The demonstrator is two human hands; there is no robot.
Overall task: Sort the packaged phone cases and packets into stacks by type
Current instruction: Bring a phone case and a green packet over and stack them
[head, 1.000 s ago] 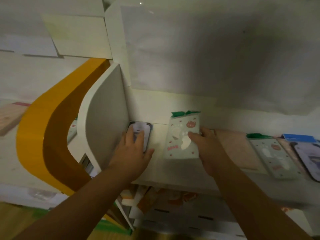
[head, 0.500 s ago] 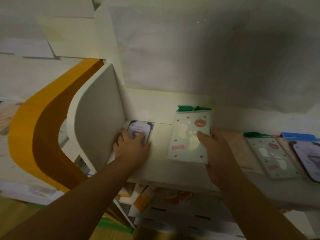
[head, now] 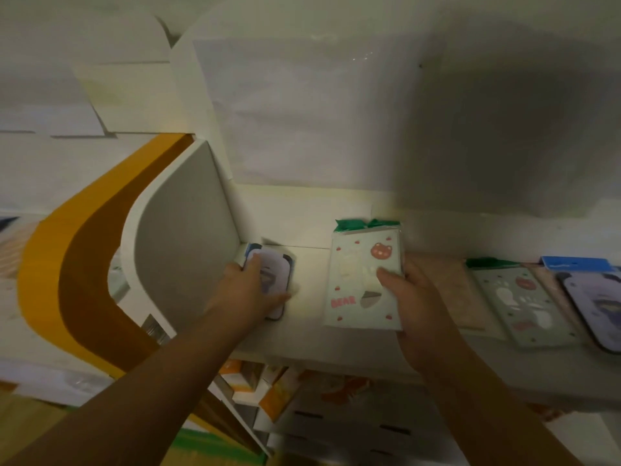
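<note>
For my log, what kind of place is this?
Probably a shop stockroom or display area: packaged phone cases lie in a row on a white shelf, with stacked boxes underneath.

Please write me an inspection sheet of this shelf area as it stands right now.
Surface: white shelf, dimly lit, with a curved white side panel at its left end.
Job's things: green bear packet in the right hand, lifted at an angle; lilac phone case flat in the corner under the left hand; a second green packet and a blue-topped case lying flat further right.
Clutter: boxes and orange packets below the shelf.
Grippers: left hand pressing flat on the lilac case; right hand with fingers closed on the bear packet.
Cables: nothing seen.
Surroundings: white wall; orange curved band to the left.
</note>
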